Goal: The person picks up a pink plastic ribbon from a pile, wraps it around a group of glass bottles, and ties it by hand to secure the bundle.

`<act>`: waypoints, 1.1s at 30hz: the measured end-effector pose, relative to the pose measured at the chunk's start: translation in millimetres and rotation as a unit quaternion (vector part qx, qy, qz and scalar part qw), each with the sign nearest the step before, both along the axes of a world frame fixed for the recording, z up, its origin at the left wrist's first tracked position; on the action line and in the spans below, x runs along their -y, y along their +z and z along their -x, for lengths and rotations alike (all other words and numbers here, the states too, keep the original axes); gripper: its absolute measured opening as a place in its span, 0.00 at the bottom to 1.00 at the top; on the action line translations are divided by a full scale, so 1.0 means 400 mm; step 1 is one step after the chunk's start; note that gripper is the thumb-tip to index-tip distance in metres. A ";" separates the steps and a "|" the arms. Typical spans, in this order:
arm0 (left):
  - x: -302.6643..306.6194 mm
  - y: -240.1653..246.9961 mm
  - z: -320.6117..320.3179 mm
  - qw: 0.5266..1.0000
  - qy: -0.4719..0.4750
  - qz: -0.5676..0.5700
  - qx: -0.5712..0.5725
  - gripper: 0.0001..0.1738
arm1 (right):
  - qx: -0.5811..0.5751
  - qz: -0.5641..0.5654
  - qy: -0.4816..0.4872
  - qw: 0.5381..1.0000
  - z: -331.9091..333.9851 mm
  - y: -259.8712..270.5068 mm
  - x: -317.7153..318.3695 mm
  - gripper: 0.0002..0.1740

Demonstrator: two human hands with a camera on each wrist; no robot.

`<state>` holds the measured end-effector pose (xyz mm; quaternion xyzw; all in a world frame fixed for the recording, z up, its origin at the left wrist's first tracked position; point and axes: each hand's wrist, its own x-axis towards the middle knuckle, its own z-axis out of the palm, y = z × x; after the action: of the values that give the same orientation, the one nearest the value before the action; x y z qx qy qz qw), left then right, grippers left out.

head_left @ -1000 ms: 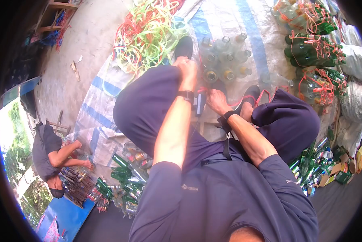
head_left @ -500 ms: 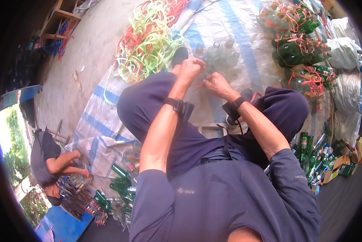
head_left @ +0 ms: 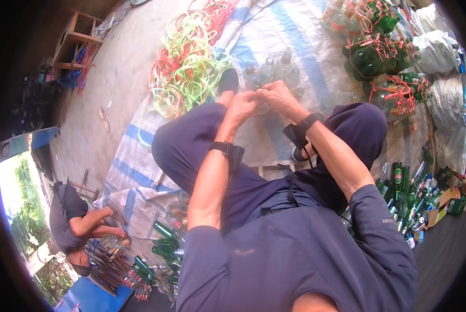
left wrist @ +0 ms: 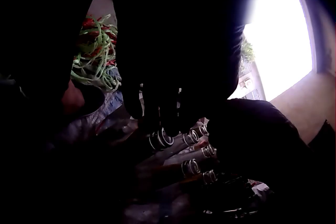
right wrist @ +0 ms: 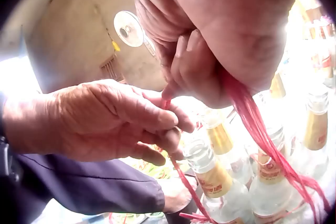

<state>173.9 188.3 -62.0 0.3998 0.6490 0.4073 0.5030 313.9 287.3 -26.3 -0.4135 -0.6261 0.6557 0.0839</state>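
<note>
Tying seems to be the step, the left hand (right wrist: 105,121) pinching red string (right wrist: 251,119) and the right hand (right wrist: 210,35) gripping bunched strands above clear bottles (right wrist: 214,179) on the striped sheet (head_left: 264,36) (any knot is hidden), so next probably comes a firm pull.

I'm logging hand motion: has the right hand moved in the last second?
Yes: in the head view, the right hand has moved up from below the clear bottles to overlap the nearest ones.
</note>
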 end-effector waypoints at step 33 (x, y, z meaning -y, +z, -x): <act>-0.009 -0.045 -0.061 0.996 0.080 0.028 0.003 0.27 | 0.046 0.038 -0.104 0.993 -0.040 -0.346 0.137 0.19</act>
<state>198.3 191.9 -80.2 0.3309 0.6886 0.4291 0.4818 329.7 232.7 -164.7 -0.5090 -0.5579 0.6468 0.1065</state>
